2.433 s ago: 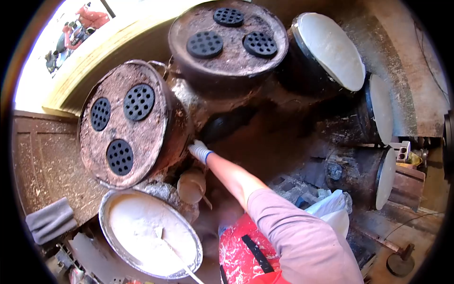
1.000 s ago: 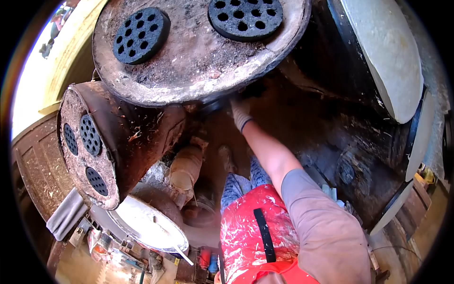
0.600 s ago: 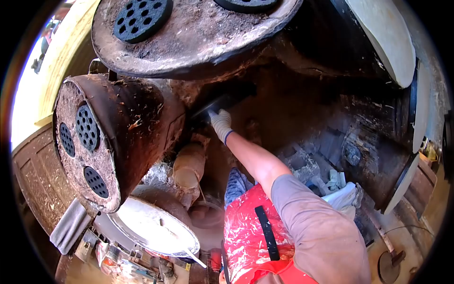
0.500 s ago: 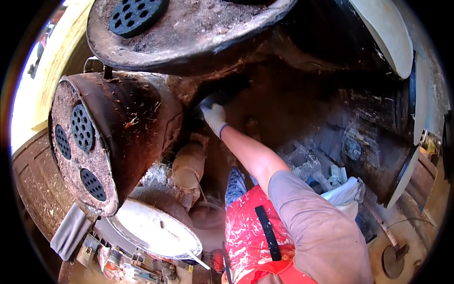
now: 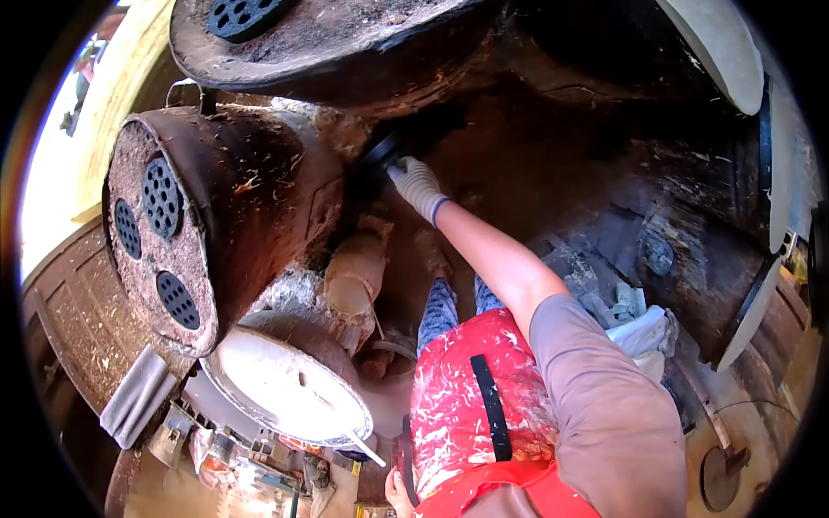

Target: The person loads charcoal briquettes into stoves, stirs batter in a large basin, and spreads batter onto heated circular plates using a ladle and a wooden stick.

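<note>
My right hand (image 5: 416, 186), in a pale knitted glove with a blue cuff, is closed on the edge of a dark round disc (image 5: 380, 152). The disc is in shadow below the back drum (image 5: 345, 69), right of the left drum (image 5: 276, 190). Three black perforated briquettes lie on the left drum's top; one (image 5: 162, 197) is the largest in view. Part of a bare hand, my left hand (image 5: 398, 492), shows at the bottom edge beside the red apron (image 5: 475, 388); its fingers are mostly hidden.
A wide basin of white batter (image 5: 281, 384) with a stick stands at lower left, near a clay pot (image 5: 352, 281). A grey cloth (image 5: 138, 397) hangs at far left. Drums with pale lids (image 5: 725, 52) stand on the right, above a white bag (image 5: 643, 332).
The view has tilted down and the drums sit higher in it. My right hand has moved from beside the left drum to the dark disc, and my left hand has come into view.
</note>
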{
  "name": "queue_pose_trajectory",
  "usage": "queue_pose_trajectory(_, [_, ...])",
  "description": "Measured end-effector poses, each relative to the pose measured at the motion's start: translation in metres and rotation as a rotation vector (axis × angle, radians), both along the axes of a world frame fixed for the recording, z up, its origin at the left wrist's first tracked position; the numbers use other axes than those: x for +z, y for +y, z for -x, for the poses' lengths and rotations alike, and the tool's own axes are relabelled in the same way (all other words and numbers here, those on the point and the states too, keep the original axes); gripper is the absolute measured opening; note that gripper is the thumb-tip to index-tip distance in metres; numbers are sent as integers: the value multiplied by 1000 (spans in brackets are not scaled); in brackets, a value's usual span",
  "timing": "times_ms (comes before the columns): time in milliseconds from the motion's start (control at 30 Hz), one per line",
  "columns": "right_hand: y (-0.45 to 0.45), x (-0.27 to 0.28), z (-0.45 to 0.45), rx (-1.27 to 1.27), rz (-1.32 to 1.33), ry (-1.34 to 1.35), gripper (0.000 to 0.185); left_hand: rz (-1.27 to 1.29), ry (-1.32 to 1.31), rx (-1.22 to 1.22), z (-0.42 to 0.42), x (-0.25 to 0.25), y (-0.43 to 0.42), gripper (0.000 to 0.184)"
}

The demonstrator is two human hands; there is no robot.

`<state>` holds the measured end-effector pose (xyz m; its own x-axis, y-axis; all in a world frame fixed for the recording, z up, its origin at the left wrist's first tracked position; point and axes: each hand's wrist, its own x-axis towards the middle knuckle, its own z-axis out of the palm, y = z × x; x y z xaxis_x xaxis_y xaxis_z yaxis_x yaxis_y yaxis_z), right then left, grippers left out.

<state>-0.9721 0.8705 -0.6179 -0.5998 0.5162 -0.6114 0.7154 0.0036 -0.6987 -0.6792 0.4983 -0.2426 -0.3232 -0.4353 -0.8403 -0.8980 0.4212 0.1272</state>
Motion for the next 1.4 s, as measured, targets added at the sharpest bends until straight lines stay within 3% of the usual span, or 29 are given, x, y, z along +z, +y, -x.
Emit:
queue_pose_trajectory(133, [-14,11,8,57,15,60,39,44,-26,93,4,-3,11,36])
queue_pose_trajectory(200, [-8,1,13,26,16,54,39,-119,78,-63,-25,-18,-24,34])
queue_pose_trajectory(233, [-3,-6,13,26,-34,-3,39,-47,101,-365,-16,-11,-9,34])
queue_pose_trajectory(267, [1,-12,13,26,-83,-61,38,-78,86,-400,-8,-5,3,35])
queue_pose_trajectory(300, [10,-15,13,22,-91,-61,38,-25,59,-163,-3,1,27,35])
queue_pose_trajectory(533, [56,-40,7,54,-291,-80,39,-124,84,-151,-4,1,36,36])
queue_pose_trajectory(633, [73,-35,11,176,-210,-136,41,-96,40,-218,-7,2,31,34])
queue_pose_trajectory(700, [69,-18,-2,198,-185,-113,37,-32,77,-493,-10,1,17,34])
queue_pose_trajectory(733, [72,-7,-5,222,-172,-78,33,-59,81,-179,-9,-5,17,35])
queue_pose_trajectory(767, [68,-7,-15,203,-156,-67,31,-32,103,-454,-4,-6,8,36])
queue_pose_trajectory(833, [64,4,-41,247,-112,-73,35,-196,111,-597,20,-5,26,36])
queue_pose_trajectory(867, [63,-4,-52,328,-69,-148,39,-317,149,-520,12,-8,30,36])
queue_pose_trajectory(900, [64,-4,-58,264,91,-262,37,-442,60,-450,27,1,48,36])
queue_pose_trajectory(967, [73,21,-54,22,268,-279,27,-430,94,-494,26,-6,44,35])
queue_pose_trajectory(1033, [84,31,-38,-128,294,-236,25,-416,-23,-132,30,-3,46,35])
queue_pose_trajectory(1167, [97,4,-12,-396,286,-197,25,-430,22,-318,13,-18,14,43])
queue_pose_trajectory(1200, [92,-1,-15,-395,289,-208,25,-425,145,-267,-4,-31,-2,44])
queue_pose_trajectory(1267, [82,-4,-26,-272,131,-202,25,-388,140,-242,-5,-23,3,45])
queue_pose_trajectory(1400, [37,32,-88,-1,233,-111,29,-400,134,-266,8,-26,7,45])
